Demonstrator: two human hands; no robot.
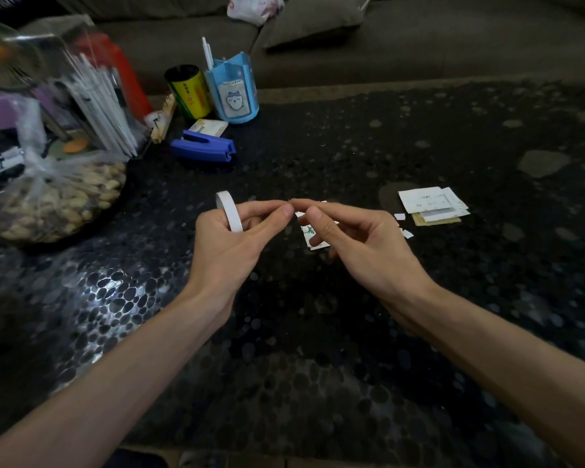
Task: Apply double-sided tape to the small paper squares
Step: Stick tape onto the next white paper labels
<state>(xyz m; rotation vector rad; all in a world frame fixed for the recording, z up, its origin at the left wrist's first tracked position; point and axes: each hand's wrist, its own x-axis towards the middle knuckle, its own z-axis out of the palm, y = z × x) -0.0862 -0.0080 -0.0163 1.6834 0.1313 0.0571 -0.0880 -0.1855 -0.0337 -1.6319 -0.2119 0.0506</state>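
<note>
Both hands meet fingertip to fingertip: the left hand (223, 244) grips the tape roll (229, 216), upright on edge, its opening facing sideways. What the right hand (358, 244) pinches, I cannot tell. Small paper squares (400, 216) lie just right of it on the dark pebbled table (318, 383), with a sofa (419, 45) behind.

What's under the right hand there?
A white paper with green print shows under the right hand. Its fingers cover part of it, so I cannot tell whether it lies on the table or is held.
</note>
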